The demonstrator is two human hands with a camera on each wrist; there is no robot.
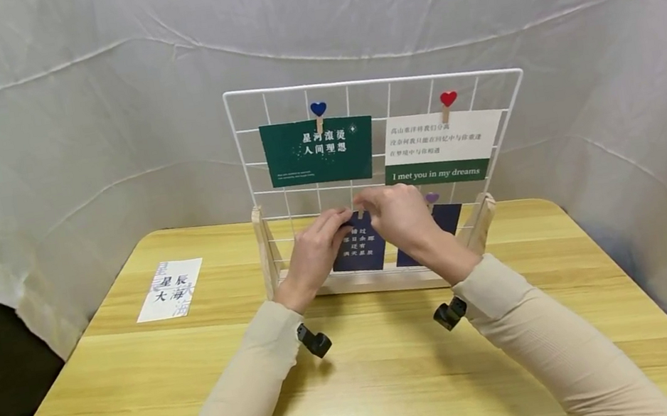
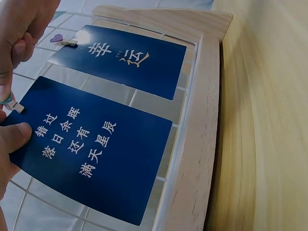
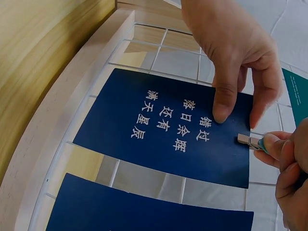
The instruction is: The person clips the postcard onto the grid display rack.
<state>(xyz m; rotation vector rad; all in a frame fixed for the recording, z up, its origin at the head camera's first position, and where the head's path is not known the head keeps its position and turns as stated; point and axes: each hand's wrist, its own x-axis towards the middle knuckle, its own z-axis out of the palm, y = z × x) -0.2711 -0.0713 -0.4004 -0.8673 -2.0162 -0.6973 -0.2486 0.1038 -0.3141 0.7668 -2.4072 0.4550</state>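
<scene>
A dark blue card [image 1: 358,254] with white lettering lies against the lower middle of the white wire grid [image 1: 307,207]. My left hand [image 1: 318,246] holds its upper left corner, the thumb on the printed face in the right wrist view. A small wooden clothespin [image 3: 246,140] with a teal top sits at the card's top edge; my right hand [image 3: 291,168] pinches its teal end. Beside that card hangs a second dark blue card [image 2: 130,60], clipped by a clothespin with a purple heart [image 2: 57,38]. In the head view my right hand partly covers this second card.
Higher on the grid hang a green card [image 1: 319,156] under a blue heart clip [image 1: 319,109] and a white-and-green card [image 1: 443,141] under a red heart clip [image 1: 449,99]. Wooden feet [image 1: 266,254] carry the grid. A white card [image 1: 169,290] lies left on the wooden table [image 1: 363,405].
</scene>
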